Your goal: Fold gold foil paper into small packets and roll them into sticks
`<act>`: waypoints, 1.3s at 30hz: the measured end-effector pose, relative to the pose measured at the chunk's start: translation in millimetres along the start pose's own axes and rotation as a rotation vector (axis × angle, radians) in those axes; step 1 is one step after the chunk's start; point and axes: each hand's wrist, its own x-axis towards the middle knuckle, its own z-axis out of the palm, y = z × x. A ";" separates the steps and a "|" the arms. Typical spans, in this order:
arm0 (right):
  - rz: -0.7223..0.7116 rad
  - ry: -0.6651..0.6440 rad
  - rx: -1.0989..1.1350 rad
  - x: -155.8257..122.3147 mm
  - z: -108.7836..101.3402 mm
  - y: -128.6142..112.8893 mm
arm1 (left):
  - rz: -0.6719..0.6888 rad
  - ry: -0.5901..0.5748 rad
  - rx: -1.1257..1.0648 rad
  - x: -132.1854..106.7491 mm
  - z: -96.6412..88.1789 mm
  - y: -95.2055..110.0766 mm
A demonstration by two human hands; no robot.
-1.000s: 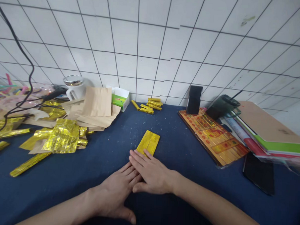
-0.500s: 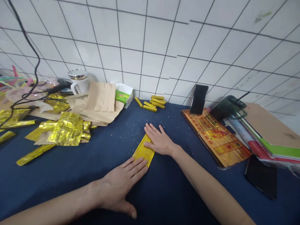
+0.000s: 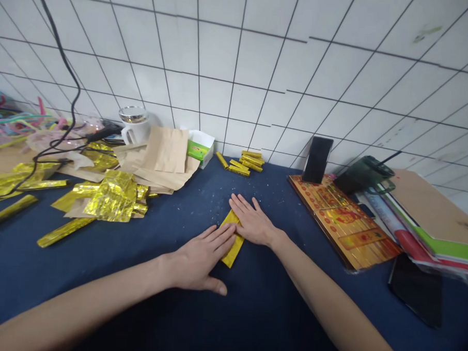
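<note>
A folded strip of gold foil paper lies flat on the dark blue tabletop, slanting away from me. My left hand rests palm down with its fingertips over the middle of the strip, thumb stretched out to the side. Over the strip's far end lies my right hand, flat with fingers extended. The two hands meet at the left fingertips and right thumb. Beyond them, near the wall, is a small pile of short folded gold pieces.
Crumpled gold foil sheets and brown paper lie at left, beside a white mug, a green-and-white box and a black cable. At right are a phone, a decorated orange board, a dark green cup and stacked folders.
My left hand has slid forward along the gold strip, from its near end to its middle, up to my right hand. The right hand stays at the far end. The view has shifted slightly.
</note>
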 end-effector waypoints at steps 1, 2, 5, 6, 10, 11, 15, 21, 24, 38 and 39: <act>0.001 0.004 0.001 0.0 0.3 -0.1 | 0.008 0.000 0.014 0.6 3.8 -2.2; 0.001 0.006 0.005 0.0 0.5 -0.1 | 0.020 -0.005 0.022 0.1 7.2 -3.7; 0.002 0.007 0.022 0.3 0.6 0.0 | 0.047 -0.016 0.015 -7.1 13.4 -4.4; 0.003 0.007 0.027 0.4 0.5 0.1 | 0.050 -0.016 0.004 -10.4 14.2 -3.6; 0.001 0.001 0.035 0.8 -0.2 0.1 | 0.040 -0.028 -0.023 -24.2 15.6 1.7; 0.001 0.001 0.035 0.8 -0.2 0.1 | 0.037 -0.032 -0.023 -27.3 16.0 3.2; 0.002 0.004 0.038 0.1 0.5 -0.1 | 0.023 -0.040 -0.008 -34.2 14.7 11.1; 0.001 -0.002 0.045 0.5 0.5 -0.1 | -0.026 0.003 -0.016 -14.3 -1.6 23.0; 0.005 -0.005 0.041 0.9 0.1 -0.3 | 0.014 0.002 -0.036 -1.6 -0.2 20.0; 0.002 -0.002 0.067 0.2 -1.1 -1.9 | 0.054 -0.023 -0.096 -25.1 17.5 18.0; 0.002 0.002 0.081 0.1 -2.3 -1.5 | 0.054 -0.021 -0.094 -24.8 17.7 18.1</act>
